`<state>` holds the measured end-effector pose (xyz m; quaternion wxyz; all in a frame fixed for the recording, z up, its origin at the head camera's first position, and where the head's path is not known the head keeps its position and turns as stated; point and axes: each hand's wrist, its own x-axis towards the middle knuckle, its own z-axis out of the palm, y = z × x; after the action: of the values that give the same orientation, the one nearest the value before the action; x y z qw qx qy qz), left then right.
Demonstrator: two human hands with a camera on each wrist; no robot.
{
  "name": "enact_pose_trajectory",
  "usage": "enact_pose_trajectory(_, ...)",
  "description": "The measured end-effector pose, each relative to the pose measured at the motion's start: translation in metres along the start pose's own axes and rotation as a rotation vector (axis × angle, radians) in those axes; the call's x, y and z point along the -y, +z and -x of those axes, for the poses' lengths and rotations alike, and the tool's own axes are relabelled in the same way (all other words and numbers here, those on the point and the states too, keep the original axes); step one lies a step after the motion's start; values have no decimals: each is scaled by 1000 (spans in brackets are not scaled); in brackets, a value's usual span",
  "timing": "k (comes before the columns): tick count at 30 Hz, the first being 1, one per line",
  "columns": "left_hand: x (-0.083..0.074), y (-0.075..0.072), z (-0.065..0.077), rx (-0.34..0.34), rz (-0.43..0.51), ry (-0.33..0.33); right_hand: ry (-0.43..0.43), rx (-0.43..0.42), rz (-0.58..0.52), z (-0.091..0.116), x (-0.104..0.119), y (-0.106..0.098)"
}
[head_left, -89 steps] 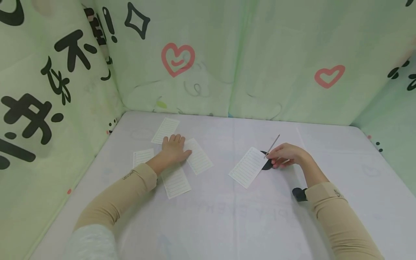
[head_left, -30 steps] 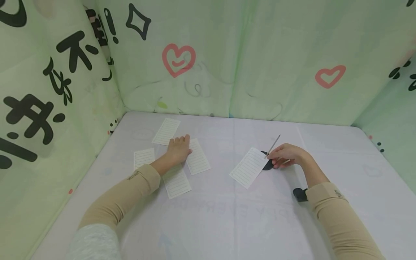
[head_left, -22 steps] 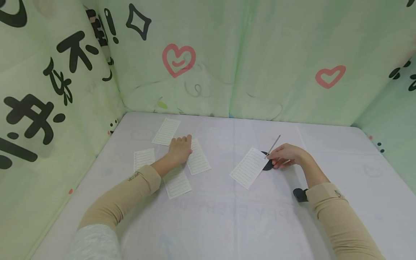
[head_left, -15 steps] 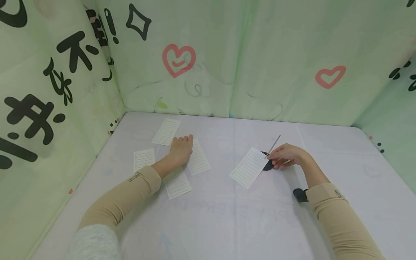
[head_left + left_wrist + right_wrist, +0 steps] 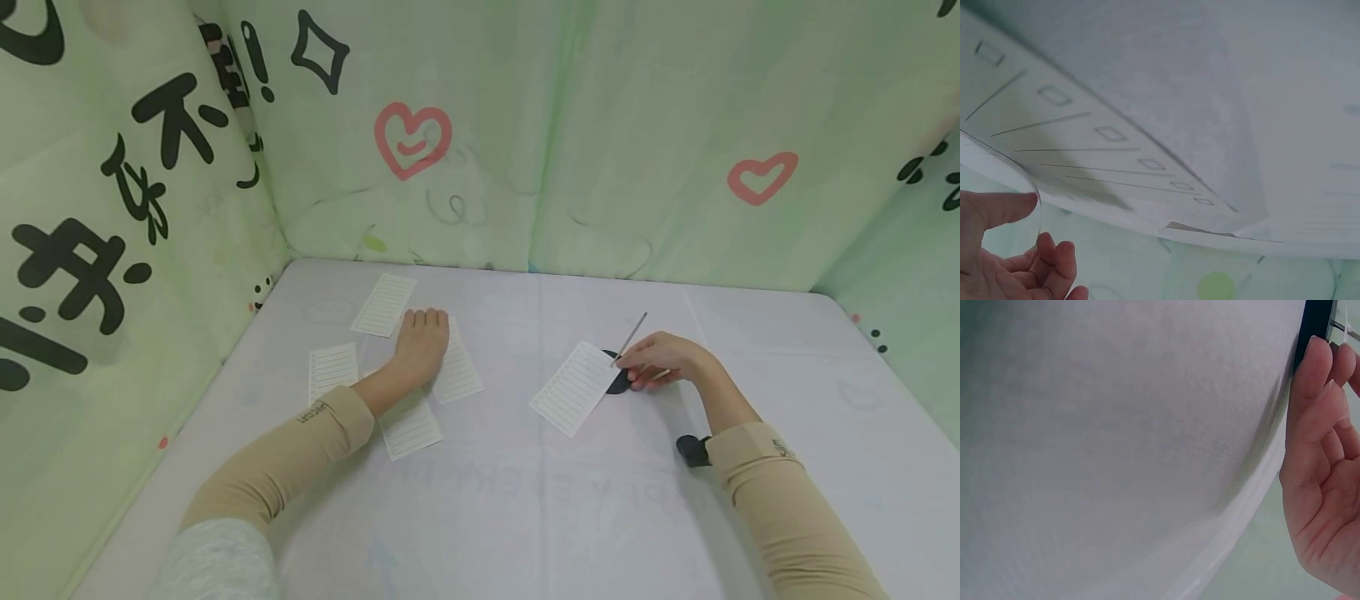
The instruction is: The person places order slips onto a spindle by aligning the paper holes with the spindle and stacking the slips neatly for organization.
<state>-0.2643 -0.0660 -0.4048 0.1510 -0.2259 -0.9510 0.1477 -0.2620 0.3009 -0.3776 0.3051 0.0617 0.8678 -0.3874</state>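
My left hand (image 5: 422, 343) pinches the edge of a white lined card (image 5: 459, 371) between thumb and fingers. In the left wrist view this card (image 5: 1066, 156) bends up, showing lines and small boxes. Three similar cards lie near that hand: a far card (image 5: 384, 305), a left card (image 5: 332, 367) and a near card (image 5: 411, 427). Further right, my right hand (image 5: 662, 358) holds a thin, slanting grey stick (image 5: 633, 330) at its fingertips. Beside these fingertips another lined card (image 5: 572, 389) partly covers a flat black piece (image 5: 618, 384). How the fingers touch the black piece is unclear.
A white cloth (image 5: 495, 517) with faint print covers the table. Green printed curtains (image 5: 637, 125) stand around its back and sides. A small black device (image 5: 693, 451) sits at the right cuff.
My left hand has gone from spread fingers over the cards to curled fingers at one card's edge, shifting slightly right. That card moved a little. The right hand stays still.
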Motion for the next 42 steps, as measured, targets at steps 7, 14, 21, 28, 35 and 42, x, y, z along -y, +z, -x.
enact_pose_trajectory(7, -1, -2, -2, -80, -9, -7, 7, -7, 10, 0, 0, 0)
enact_pose_trajectory(14, 5, -20, -13, 100, 470, -131, 13, -6, 8, 0, 1, -1)
enact_pose_trajectory(21, 17, -39, -25, 175, 1121, -269, 15, -8, 8, -1, 2, -2)
enact_pose_trajectory(28, 16, -48, -30, 340, 1672, -459, 14, -3, 0, -1, 2, -2)
enact_pose_trajectory(35, 4, -48, -31, 455, 1891, -558, 12, 4, -4, 0, 1, -1)
enact_pose_trajectory(42, -11, -56, -31, 505, 1981, -567, 1, 7, 2, 7, 1, -5)
